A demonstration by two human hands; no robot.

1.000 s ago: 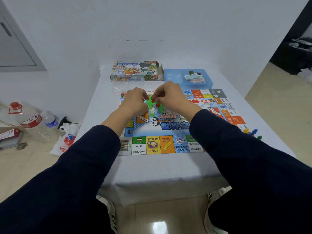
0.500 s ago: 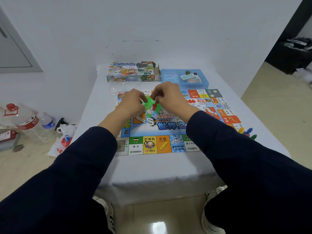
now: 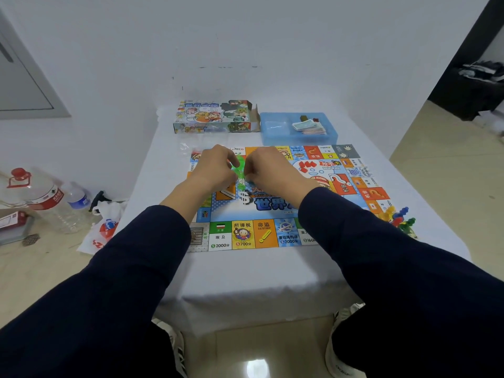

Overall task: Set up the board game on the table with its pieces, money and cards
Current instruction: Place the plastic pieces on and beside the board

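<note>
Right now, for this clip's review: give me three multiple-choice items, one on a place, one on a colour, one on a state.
1. Where is the stack of cards?
A. in the blue tray
B. on the board
C. on the floor

2. What colour is the plastic piece between the hands?
A. yellow
B. green
C. black

3. How is the game box?
A. sealed
B. end flap open
C. crushed flat

Answers: 1 A, the stack of cards lies in the blue tray. 2 B, left hand and right hand pinch a green plastic piece. 3 B, the game box shows its flap open.
</note>
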